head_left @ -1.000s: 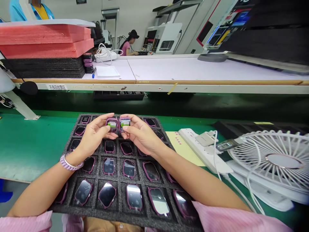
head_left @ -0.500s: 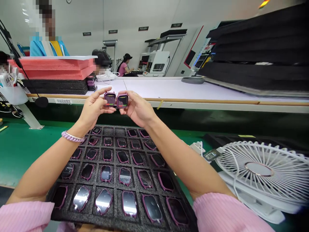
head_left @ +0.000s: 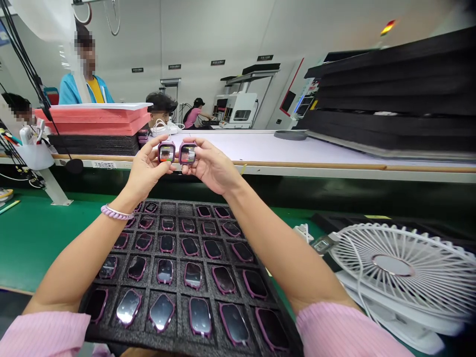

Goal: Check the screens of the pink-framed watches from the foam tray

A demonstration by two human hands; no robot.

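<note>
My left hand (head_left: 145,171) pinches a purple-framed smartwatch body (head_left: 166,152) with its screen lit. My right hand (head_left: 211,166) pinches a second, matching watch body (head_left: 188,153). Both are held up side by side, almost touching, well above a black foam tray (head_left: 174,287). The tray holds several rows of the same watch bodies (head_left: 200,315) lying in square pockets. Two pockets in its far row look vacant. A lilac bracelet circles my left wrist.
A white desk fan (head_left: 401,270) lies at the right, with a white power strip (head_left: 303,232) beside it. Beyond the green mat runs a white bench (head_left: 297,146) with pink and black foam sheets (head_left: 92,124). Black foam stacks (head_left: 390,99) fill the right. Other people stand and sit behind.
Both hands have lifted the two watch bodies from just over the tray's far rows up to eye level. The view has tilted upward, so the tray now sits lower.
</note>
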